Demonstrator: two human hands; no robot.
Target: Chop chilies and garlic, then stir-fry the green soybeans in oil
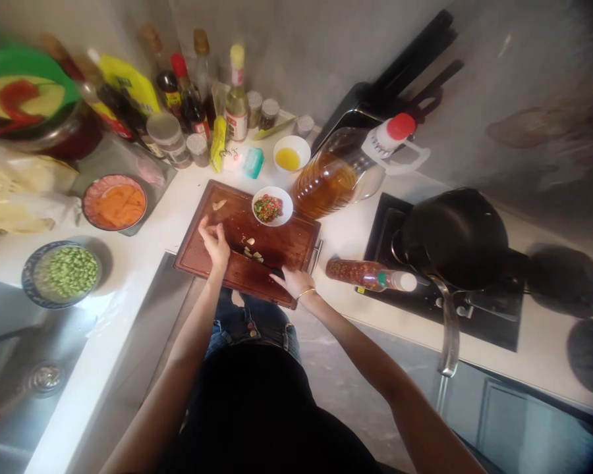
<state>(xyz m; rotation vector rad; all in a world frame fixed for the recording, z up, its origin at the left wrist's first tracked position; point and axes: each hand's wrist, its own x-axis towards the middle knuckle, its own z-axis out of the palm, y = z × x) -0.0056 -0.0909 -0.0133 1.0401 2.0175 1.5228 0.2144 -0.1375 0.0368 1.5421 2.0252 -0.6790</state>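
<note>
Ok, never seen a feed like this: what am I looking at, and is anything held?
No machine: these are a person's two bare hands, filmed by one head-worn camera looking down. The left hand and right hand rest on a wooden board, pale chopped pieces between them. A bowl of red and green bits stands on the board. Right of it: a chili bottle, and a black pan on the stove. Whether either hand grips anything is unclear.

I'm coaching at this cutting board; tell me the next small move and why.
Probably slide the left hand onto the pale pieces to steady them. They lie loose in the middle of the board, apart from both hands, while the right hand rests at its near edge.
</note>
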